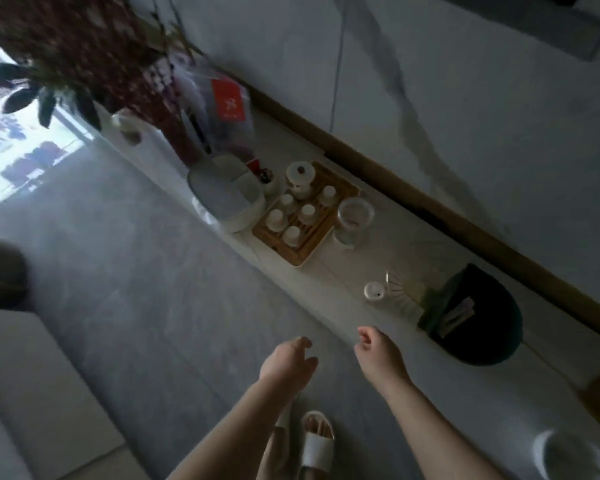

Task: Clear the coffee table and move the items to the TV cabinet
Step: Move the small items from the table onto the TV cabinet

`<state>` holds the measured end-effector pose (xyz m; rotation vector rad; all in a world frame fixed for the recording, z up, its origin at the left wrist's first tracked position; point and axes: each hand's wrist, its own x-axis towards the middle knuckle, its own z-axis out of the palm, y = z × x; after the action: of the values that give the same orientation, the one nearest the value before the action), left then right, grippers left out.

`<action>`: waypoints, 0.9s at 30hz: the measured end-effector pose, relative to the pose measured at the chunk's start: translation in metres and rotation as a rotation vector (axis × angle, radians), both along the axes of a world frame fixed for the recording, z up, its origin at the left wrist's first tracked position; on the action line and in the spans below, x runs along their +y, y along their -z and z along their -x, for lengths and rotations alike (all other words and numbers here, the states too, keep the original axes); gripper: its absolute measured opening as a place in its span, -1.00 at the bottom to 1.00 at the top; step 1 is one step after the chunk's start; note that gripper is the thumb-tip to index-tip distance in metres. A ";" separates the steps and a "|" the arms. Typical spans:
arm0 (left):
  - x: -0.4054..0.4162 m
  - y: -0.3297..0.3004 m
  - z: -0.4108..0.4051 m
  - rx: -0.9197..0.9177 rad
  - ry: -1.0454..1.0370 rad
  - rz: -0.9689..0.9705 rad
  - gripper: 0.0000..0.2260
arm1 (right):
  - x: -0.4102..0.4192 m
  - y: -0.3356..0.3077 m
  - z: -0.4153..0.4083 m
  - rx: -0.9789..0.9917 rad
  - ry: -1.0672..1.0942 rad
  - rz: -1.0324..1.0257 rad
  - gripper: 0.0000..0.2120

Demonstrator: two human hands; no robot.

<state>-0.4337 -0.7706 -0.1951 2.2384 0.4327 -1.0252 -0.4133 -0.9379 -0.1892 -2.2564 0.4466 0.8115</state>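
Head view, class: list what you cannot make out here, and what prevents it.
- Red-labelled bag: print too blurred to read; head view.
- Dark round container: contents lost in shadow.
- White object: cut off by the bottom edge.
- Left hand, right hand: loosely curled, empty; palms face away.

Small white cups on the wooden tray (305, 216): five, the nearest one (291, 235)
Lidded white brewing cup (299, 178): one, at the tray's far end
Glass pitcher (353, 218): one, just beside the tray
White box with lid (226, 192): one
Small white round jar (374, 291): one
Dark bin (482, 317): one
Plastic bag with red label (227, 102): one
Bunch of dried red flowers (94, 53): one
Hands: two, left hand (286, 360) and right hand (378, 355)
White slippers: one plainly seen (316, 445)
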 end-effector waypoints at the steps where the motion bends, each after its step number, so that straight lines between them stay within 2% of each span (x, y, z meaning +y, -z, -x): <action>1: 0.013 -0.002 0.009 0.005 -0.040 -0.007 -0.64 | 0.015 -0.002 0.003 0.007 -0.072 0.008 -0.65; 8: 0.109 -0.008 0.087 0.051 -0.275 -0.075 -0.61 | 0.130 -0.008 0.038 0.041 -0.544 0.079 -0.62; 16: 0.210 -0.005 0.186 0.098 -0.585 -0.063 -0.64 | 0.273 -0.009 0.089 0.066 -0.901 0.069 -0.62; 22: 0.284 -0.010 0.258 0.117 -0.855 -0.036 -0.64 | 0.375 -0.020 0.133 0.021 -1.148 0.145 -0.64; 27: 0.349 -0.013 0.318 0.111 -1.042 -0.053 -0.67 | 0.466 -0.029 0.171 -0.099 -1.425 0.189 -0.67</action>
<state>-0.7521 -0.4217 -0.1820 1.5950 1.4719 -0.5495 -0.5847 -0.4719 -0.1602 -2.5619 -1.3490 1.2819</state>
